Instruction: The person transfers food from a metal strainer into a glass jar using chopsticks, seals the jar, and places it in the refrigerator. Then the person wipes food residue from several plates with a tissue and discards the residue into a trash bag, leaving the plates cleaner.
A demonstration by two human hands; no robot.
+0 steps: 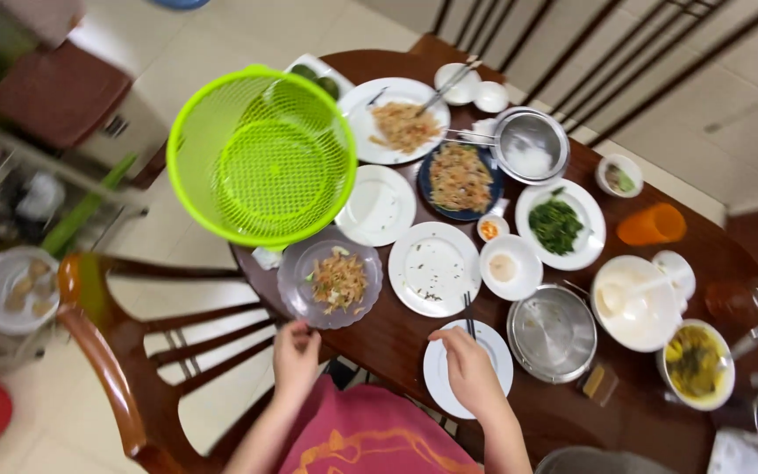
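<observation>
Green and perforated, the plastic colander basket hangs nearest your eyes, floating over the table's left far side, with no hand on it that you can see. Your left hand sits at the near edge of the ribbed clear glass plate of noodle scraps, fingertips touching its rim; whether they pinch it I cannot tell. Your right hand rests curled on the small white plate near you, closed around dark chopsticks that point away from you. Hands are well apart.

Judging from this, glass on polished dark wood table slides easily; a one-sided pull could tip leftovers onto your red lap. Loose chopsticks may roll off glossy ceramic. Crowded white plates nearly touch, so nudging one could knock the steel lid or the white bowl
</observation>
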